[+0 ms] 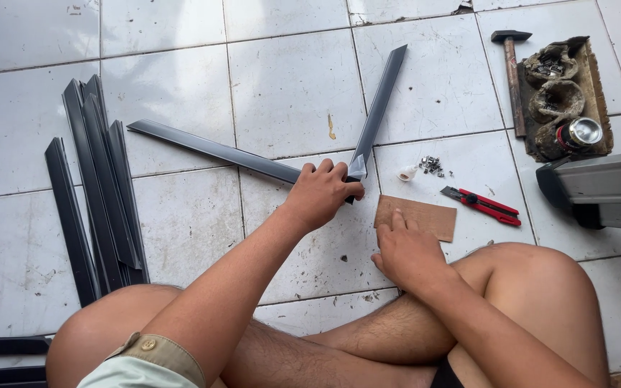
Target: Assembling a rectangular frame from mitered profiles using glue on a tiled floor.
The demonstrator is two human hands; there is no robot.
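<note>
Two dark mitred frame strips meet in a V on the white tiled floor: one (210, 149) runs to the left, the other (376, 108) points up and to the right. My left hand (319, 194) is closed over the corner where they join. My right hand (405, 251) rests flat with its fingertips on a brown cardboard piece (425, 215) just right of the joint. I sit cross-legged, with my bare knees low in the view.
Several more dark strips (98, 187) lie stacked at the left. A red utility knife (484, 206), small metal fasteners (433, 167), a hammer (513, 72) and a brown tray (598, 79) of lumps and a can lie at the right, by a grey machine (605, 187).
</note>
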